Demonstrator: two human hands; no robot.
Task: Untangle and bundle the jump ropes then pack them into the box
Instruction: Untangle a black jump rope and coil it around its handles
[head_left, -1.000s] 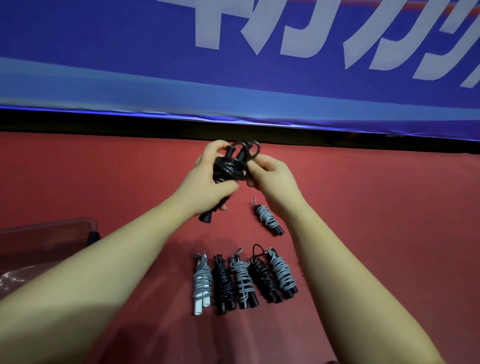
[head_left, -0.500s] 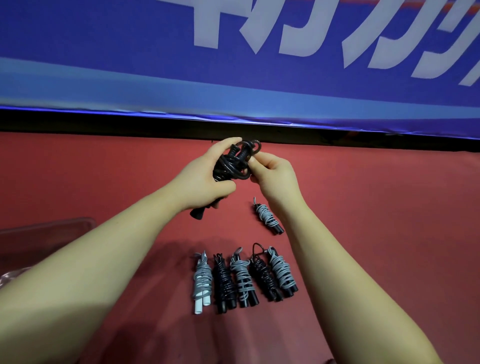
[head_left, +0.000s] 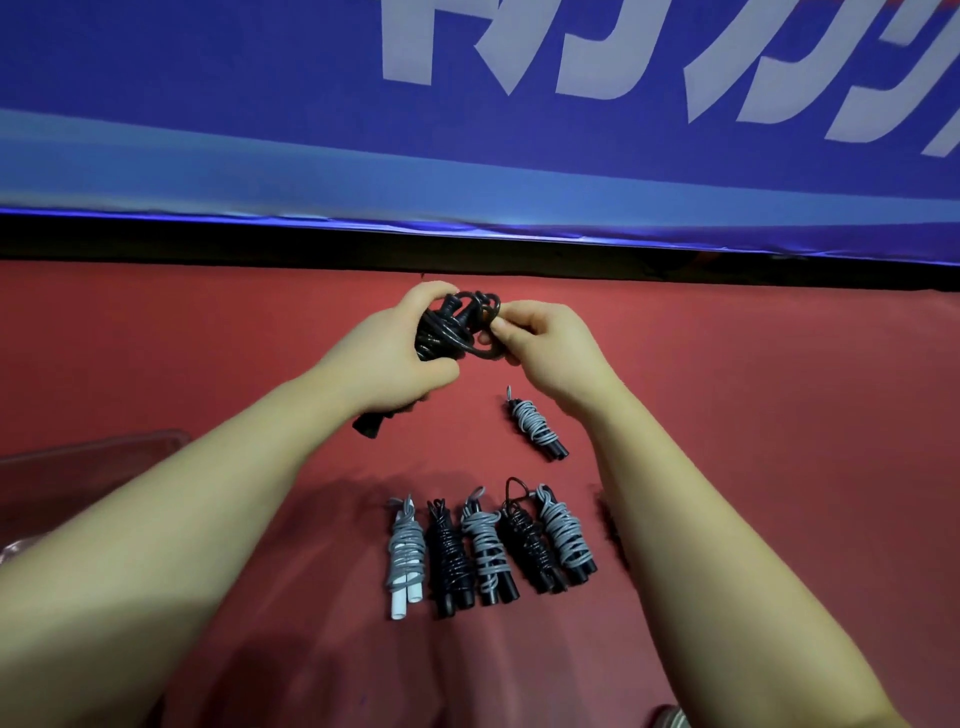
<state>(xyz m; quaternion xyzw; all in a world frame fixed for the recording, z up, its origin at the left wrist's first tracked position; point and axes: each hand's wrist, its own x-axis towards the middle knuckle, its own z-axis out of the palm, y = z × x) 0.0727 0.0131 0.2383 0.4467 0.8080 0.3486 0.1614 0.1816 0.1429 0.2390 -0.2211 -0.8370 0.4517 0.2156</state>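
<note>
A black jump rope (head_left: 451, 328) is held above the red floor, its cord wound round both black handles. My left hand (head_left: 400, 358) grips the bundle, and the handle ends stick out below my palm. My right hand (head_left: 545, 345) pinches a loop of the cord at the bundle's right side. Below, several bundled ropes lie in a row (head_left: 488, 551), grey and black cords alternating, the leftmost with white handles (head_left: 404, 556). One more grey bundle (head_left: 537, 431) lies apart under my right wrist. A clear plastic box (head_left: 88, 467) shows at the left edge, partly behind my left arm.
A blue banner with white lettering (head_left: 467, 130) runs across the back, with a dark gap beneath it. Red floor (head_left: 779, 415) stretches to the right of my arms.
The black bundle has tilted so its lower handle ends swing further left. My right hand has shifted slightly right, drawing a cord loop out to the side.
</note>
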